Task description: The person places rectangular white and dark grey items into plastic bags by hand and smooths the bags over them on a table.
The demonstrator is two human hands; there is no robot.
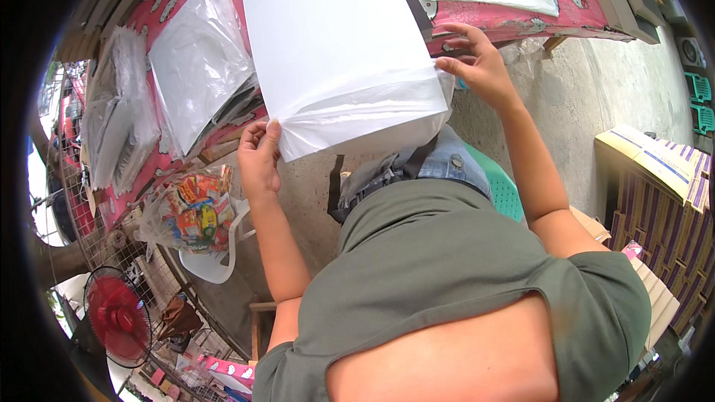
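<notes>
**A thin white sheet held at two corners**

The large white sheet (335, 45) hangs off the edge of the pink table (521, 18), above the person's lap. The left hand (258, 156) pinches its near left corner, thumb on top; the right hand (480, 67) nips the right edge with its fingertips. It looks light, limp and slippery, so the corners seem the surest hold.

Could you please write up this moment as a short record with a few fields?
left hand: pinches the near left corner of the white sheet
right hand: grips the sheet's near right edge
clear plastic bag: around the sheet's near end
surface: pink patterned table
left of sheet: stack of clear bags
near left hand: bag of colourful packets
lower left: red fan
</notes>
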